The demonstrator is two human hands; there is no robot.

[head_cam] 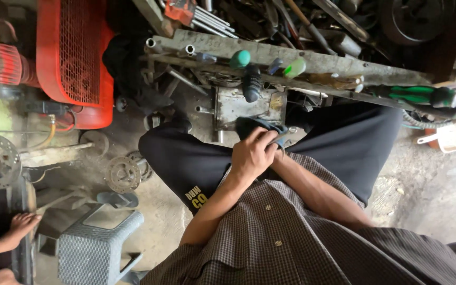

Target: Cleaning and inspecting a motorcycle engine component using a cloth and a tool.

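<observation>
Your left hand closes over a dark cloth at frame centre, above your lap; your right hand is hidden beneath it, so its grip cannot be told. Just above, a metal block sits under the tool rack, and a red compressor fills the upper left.

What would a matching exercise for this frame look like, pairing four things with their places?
Things:
1. dark cloth
2. red machine with mesh guard
3. grey plastic stool
4. green-handled screwdriver

Places:
A. lower left, on the floor
B. right end of the tool rack
C. in the grip of the left hand
D. upper left, beside the rack

Pairs: 1-C, 2-D, 3-A, 4-B
</observation>
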